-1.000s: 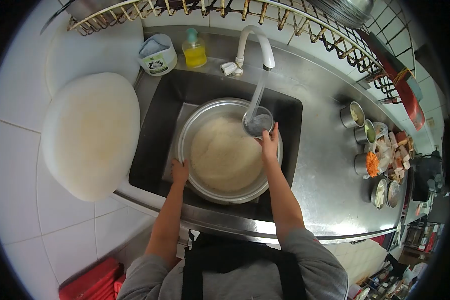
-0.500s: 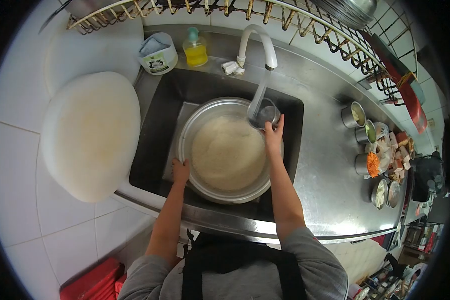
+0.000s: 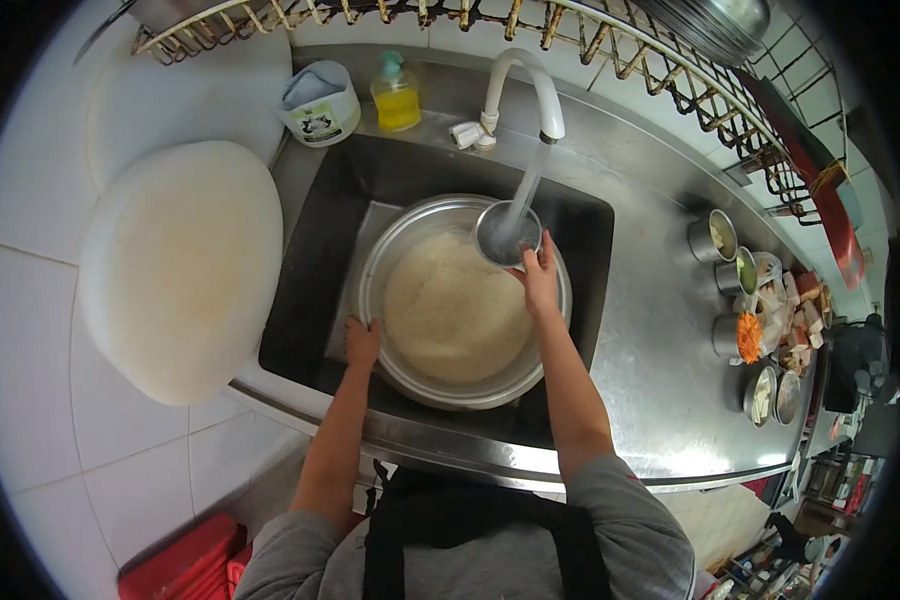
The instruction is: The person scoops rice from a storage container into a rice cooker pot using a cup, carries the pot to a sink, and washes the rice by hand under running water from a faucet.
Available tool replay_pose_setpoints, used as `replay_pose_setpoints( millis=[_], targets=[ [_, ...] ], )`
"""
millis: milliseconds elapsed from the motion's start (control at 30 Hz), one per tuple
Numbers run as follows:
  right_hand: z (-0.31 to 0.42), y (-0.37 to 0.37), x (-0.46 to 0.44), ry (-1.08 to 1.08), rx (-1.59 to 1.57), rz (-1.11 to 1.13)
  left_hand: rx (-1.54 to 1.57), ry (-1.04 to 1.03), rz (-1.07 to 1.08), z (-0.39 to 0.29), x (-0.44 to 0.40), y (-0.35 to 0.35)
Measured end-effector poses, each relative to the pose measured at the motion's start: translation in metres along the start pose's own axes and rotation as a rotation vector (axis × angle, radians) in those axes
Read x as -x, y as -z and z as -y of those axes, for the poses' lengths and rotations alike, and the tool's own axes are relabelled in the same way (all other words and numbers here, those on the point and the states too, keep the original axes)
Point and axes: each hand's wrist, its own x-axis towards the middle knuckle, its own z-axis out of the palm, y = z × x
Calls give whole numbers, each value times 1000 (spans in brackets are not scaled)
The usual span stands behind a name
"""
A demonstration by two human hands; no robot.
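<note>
Catching water (image 3: 527, 190) in cup (image 3: 484, 242), rice (image 3: 455, 310) in pot (image 3: 376, 270)

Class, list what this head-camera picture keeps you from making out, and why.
Head view:
Basin floor: hidden under the rice.
Sink floor below: hidden by the basin.
Cup underside: turned away from the camera.
Tub label lettering: too small.
Stacked metalware: cut off by the top edge.

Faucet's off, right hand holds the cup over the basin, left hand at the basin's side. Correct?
Not quite: the faucet is on, with water running into the cup, per the head view. Right hand holding the cup over the basin, left hand at its side: correct.
</note>
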Motion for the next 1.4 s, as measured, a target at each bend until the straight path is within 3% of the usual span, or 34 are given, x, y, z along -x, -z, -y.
replay_pose_setpoints(
  millis=[167, 267, 300, 400, 500, 633, 767, 900, 967, 1000, 1100, 1167, 1233, 1333, 1400],
  targets=[
    [3, 9, 1, -36, -72, -94, 33, -7, -2, 3, -2, -6],
    [3, -7, 8, 146, 274, -37, 71, 4, 7, -6, 3, 2],
    [-9, -3, 5, 493, 606, -67, 62, 5, -2, -7, 4, 3],
    [20, -30, 62, 487, 910, 70, 51, 5, -11, -14, 6, 5],
    [18, -16, 83, 711, 1290, 311, 78, 19, -14, -22, 12, 10],
    [42, 10, 79, 826, 1301, 201, 50, -22, -23, -22, 12, 10],
    [86, 45, 55, 746, 799, -295, 25, -40, -55, -14, 9, 6],
    [119, 122, 21, 254, 154, -589, 58, -151, -209, -6, 0, -3],
    [141, 143, 16, 90, 153, -651, 79, -291, -347, 9, -18, -19],
    [149, 145, 16, 6, 154, -682, 73, -193, -287, 6, -20, -17],
    [146, 125, 22, 759, 1660, -1264, 69, 11, -168, -14, -21, -3],
    [156, 70, 41, 972, 1398, -711, 80, 30, -178, -19, -22, 3],
    [112, 29, 34, 643, 1072, -172, 122, 13, -194, -21, -20, 5],
    [35, 7, -25, -154, 263, 86, 117, 54, -189, -27, -16, 6],
    [-6, 6, -67, -251, -54, 106, 95, 77, -185, -34, -14, 13]
  ],
)
